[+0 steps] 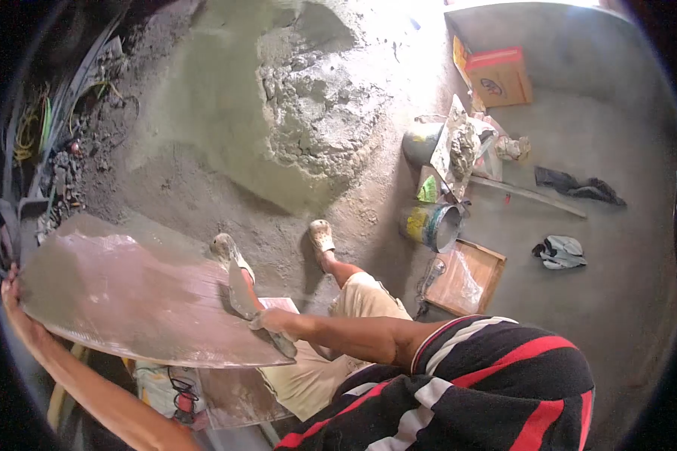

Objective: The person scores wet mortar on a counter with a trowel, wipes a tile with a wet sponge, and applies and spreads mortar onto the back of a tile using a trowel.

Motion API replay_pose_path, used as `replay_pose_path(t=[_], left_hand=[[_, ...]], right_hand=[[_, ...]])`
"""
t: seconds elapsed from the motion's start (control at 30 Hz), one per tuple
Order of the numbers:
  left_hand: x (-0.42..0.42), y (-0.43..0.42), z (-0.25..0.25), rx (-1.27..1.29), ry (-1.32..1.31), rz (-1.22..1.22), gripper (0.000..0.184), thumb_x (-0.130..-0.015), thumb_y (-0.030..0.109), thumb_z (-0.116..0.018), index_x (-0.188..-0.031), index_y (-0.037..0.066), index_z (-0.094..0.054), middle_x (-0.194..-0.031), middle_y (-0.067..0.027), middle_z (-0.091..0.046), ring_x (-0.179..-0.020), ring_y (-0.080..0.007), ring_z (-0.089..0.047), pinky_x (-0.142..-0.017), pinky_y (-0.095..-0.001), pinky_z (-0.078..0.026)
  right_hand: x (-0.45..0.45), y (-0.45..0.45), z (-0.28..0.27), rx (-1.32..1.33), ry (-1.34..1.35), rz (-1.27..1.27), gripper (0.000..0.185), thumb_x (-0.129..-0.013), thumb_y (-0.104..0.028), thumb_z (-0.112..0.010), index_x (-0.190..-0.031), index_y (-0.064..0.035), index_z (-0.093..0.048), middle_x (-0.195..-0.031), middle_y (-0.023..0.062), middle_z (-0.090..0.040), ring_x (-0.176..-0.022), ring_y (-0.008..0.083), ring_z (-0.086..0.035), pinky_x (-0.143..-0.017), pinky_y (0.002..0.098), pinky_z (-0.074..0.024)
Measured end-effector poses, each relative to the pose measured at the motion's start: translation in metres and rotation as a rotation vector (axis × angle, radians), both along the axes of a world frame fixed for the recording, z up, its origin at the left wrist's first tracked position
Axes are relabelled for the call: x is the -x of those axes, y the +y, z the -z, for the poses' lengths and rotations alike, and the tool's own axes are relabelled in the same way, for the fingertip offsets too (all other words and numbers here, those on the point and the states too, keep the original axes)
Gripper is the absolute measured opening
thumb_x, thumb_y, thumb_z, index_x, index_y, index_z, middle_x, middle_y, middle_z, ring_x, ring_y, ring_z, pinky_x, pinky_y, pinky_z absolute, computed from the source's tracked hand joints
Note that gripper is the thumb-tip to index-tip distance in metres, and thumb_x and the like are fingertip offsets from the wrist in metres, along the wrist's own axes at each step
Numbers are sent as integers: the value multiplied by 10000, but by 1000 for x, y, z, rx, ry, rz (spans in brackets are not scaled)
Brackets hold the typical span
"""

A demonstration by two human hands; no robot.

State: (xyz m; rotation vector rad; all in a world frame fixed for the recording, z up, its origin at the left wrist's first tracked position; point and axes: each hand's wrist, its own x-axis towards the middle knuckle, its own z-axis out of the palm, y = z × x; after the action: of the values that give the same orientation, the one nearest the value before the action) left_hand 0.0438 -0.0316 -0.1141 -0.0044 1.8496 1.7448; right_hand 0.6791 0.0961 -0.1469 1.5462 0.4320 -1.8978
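Note:
A large flat board (150,293), pinkish and smeared with grey mortar, lies across the lower left. My left hand (10,289) has its fingers closed round the board's far left edge. At the board's right end, my right hand (267,322) is wrapped round a mortar-covered trowel (241,289), whose blade touches or lies just over the board. The trowel's handle is mostly hidden by the hand. Beyond the board, a heap of wet grey mortar (323,105) lies on the ground.
Buckets (432,225) and a mortar-laden board (459,146) stand right of the heap. A wooden tray (466,278), a cardboard box (500,79), gloves (560,252) and a dark cloth (579,186) are at the right. Cables (30,131) and rubble (68,173) line the left.

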Motion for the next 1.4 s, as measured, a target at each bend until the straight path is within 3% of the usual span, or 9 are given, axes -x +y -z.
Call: replay_pose_path(t=[0.17,0.27,0.53,0.67,0.73,0.8,1.1,1.27,1.4], left_hand=[[-109,65,-122,20,154,-24,425,-928,256,-575,-1297,53,-628,-1284,-96,-637,-1180,-249,-575,-1043,-426,-441],[-190,101,-189,40,290,-90,397,-900,229,-603,-1256,60,-654,-1275,-95,-654,-1174,-274,-585,-1028,-454,-455],[-438,201,-316,-69,268,-142,267,-876,71,-558,-1121,51,-662,-1335,-130,-639,-1219,-260,-582,-1086,-446,-433],[-544,259,-319,-224,200,-163,288,-846,31,-562,-1122,35,-644,-1319,-140,-639,-1214,-277,-579,-1071,-446,-444],[-595,304,-327,-254,186,-149,299,-840,19,-561,-1130,30,-632,-1315,-144,-637,-1214,-282,-577,-1070,-444,-445],[-642,335,-326,-255,176,-79,328,-838,21,-550,-1161,17,-606,-1331,-153,-618,-1227,-282,-565,-1072,-438,-439],[-870,437,-379,-299,37,132,350,-832,32,-515,-1175,0,-576,-1324,-166,-595,-1253,-289,-535,-1105,-446,-398],[-962,454,-360,-455,-102,215,330,-804,-26,-509,-1128,29,-534,-1199,-115,-591,-1277,-300,-519,-1155,-477,-343],[-1067,456,-353,-532,-169,189,303,-780,-28,-496,-1072,56,-494,-1122,-79,-551,-1337,-291,-453,-1176,-479,-300]], right_hand=[[-95,22,15,-205,284,-139,374,-824,-320,-767,-1056,-27,-744,-952,65,-668,-823,221,-555,-741,400,-451],[-129,95,-54,-207,151,-247,383,-832,-334,-754,-1108,-69,-747,-1019,74,-713,-935,216,-596,-835,386,-455],[-363,232,-134,-506,271,-575,335,-869,-315,-685,-1074,-56,-740,-1027,155,-711,-903,279,-650,-831,407,-507],[-472,266,-191,-498,130,-548,470,-832,-323,-773,-1185,-19,-713,-1164,146,-718,-1004,258,-665,-892,404,-512],[-543,271,-216,-713,452,-596,466,-839,-306,-766,-1214,-36,-712,-1209,134,-713,-1062,250,-653,-938,398,-503],[-581,256,-232,-492,-24,-182,471,-841,-322,-763,-1230,-60,-716,-1226,131,-712,-1105,256,-644,-976,393,-484],[-759,230,-390,-525,-329,36,512,-836,-299,-757,-1281,-56,-685,-1252,142,-695,-1109,246,-623,-978,393,-472],[-860,207,-407,-544,-334,42,531,-855,-320,-751,-1300,-42,-670,-1294,155,-677,-1151,260,-613,-1016,381,-448],[-952,203,-402,-523,-383,69,443,-852,-268,-769,-1211,-15,-710,-1151,91,-715,-1044,194,-628,-962,365,-463]])
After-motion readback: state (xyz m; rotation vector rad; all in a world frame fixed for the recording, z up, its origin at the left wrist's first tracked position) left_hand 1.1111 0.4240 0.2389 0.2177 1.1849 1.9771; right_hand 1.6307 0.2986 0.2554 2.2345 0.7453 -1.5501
